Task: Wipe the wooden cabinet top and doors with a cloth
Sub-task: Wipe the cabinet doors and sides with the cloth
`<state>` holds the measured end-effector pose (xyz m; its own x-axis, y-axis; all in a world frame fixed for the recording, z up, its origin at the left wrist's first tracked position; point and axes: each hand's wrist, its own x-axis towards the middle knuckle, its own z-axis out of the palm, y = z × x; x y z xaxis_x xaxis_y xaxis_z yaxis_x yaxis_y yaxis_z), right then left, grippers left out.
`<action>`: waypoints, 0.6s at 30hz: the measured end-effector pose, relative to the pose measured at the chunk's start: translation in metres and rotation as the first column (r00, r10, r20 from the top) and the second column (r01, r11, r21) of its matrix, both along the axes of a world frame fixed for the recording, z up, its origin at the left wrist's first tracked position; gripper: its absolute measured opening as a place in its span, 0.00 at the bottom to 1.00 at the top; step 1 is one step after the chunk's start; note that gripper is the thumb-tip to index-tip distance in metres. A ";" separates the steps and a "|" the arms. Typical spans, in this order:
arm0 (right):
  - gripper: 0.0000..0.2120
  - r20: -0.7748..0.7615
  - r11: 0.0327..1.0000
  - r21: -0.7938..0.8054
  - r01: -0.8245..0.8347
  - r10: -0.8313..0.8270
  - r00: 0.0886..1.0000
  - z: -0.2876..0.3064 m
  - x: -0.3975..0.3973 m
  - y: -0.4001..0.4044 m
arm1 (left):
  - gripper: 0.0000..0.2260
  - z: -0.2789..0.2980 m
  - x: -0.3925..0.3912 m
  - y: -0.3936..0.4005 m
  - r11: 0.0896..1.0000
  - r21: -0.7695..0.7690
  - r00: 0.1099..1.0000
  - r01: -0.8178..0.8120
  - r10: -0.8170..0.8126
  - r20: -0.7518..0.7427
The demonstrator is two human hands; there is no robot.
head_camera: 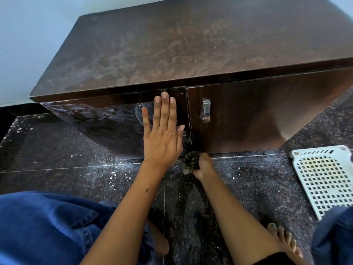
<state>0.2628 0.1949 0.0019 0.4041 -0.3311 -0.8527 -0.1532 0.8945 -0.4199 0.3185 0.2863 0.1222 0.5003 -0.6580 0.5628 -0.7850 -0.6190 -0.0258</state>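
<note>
A low dark wooden cabinet stands ahead, its top (191, 46) dusty and streaked. My left hand (162, 131) presses flat, fingers straight, against the left door (107, 123) near its right edge. My right hand (203, 165) grips a striped dark-and-pale cloth (189, 162) bunched at the bottom of the doors, where the seam meets the floor. The right door (257, 115) carries a metal handle (206, 110).
A white perforated plastic tray (324, 180) lies on the dark speckled floor (76, 169) at the right. My blue denim-clad knees (47, 226) and bare feet (284, 240) sit close in front. A pale wall (28, 35) rises behind and to the left.
</note>
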 end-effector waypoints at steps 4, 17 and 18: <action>0.17 0.012 0.999 0.045 -0.002 0.001 1.000 0.002 -0.004 -0.005 | 0.29 0.003 -0.001 0.000 1.000 -0.005 1.000 0.002 -0.002 0.011; 0.30 0.095 0.128 -0.985 0.113 -0.139 0.986 0.075 0.008 0.048 | 0.29 0.000 -0.003 -0.004 0.999 -0.030 0.999 -0.024 0.025 0.035; 0.30 0.054 0.064 -0.996 0.057 -0.050 0.997 0.068 0.003 0.051 | 0.29 0.000 -0.003 -0.003 0.999 -0.026 0.999 -0.026 0.027 0.042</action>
<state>0.2659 0.2460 0.0699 0.3446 -0.8911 0.2952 -0.1207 -0.3539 -0.9275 0.3156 0.2830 0.1223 0.4929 -0.6299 0.6003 -0.7666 -0.6407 -0.0429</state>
